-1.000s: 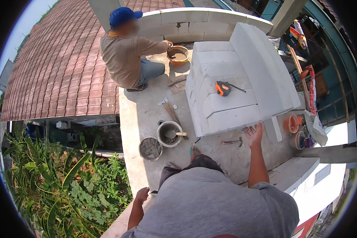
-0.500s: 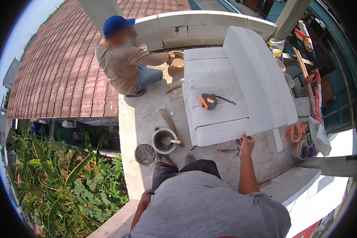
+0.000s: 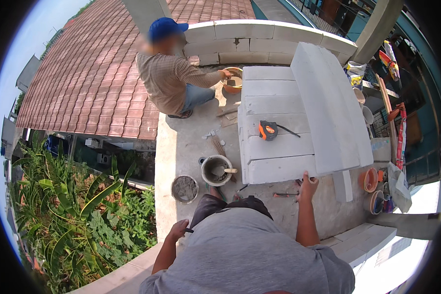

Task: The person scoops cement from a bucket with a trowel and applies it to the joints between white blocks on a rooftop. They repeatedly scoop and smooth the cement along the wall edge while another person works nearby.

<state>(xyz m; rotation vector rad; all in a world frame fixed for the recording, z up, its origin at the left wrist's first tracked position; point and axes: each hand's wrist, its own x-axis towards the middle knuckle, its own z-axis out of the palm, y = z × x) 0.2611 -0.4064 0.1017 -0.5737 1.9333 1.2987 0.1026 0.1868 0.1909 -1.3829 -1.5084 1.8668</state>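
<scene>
My left hand (image 3: 178, 229) is beside my left hip, fingers closed on a short black stick-like object (image 3: 188, 230), its kind unclear. My right hand (image 3: 307, 187) is at the near edge of a stack of white blocks (image 3: 279, 169), index finger raised at the edge and thumb apart. I see nothing held in it, though some fingers are hidden. On the stack sits an orange and black tape measure (image 3: 268, 131) with a black strap. A large white block (image 3: 328, 108) lies across its right side.
A co-worker (image 3: 166, 73) in a blue cap crouches left of the stack, hand at a mortar tub (image 3: 233, 78). Nearer me stand a bucket with a trowel (image 3: 216, 171) and a pail of grey mortar (image 3: 184, 189). An orange-handled tool (image 3: 285, 195) lies on the floor. Plants (image 3: 98, 210) grow beyond the left edge.
My left hand has come out from my side, bringing the black object more into view. The co-worker's hand has shifted over the tub. My right hand stays by the stack's near edge.
</scene>
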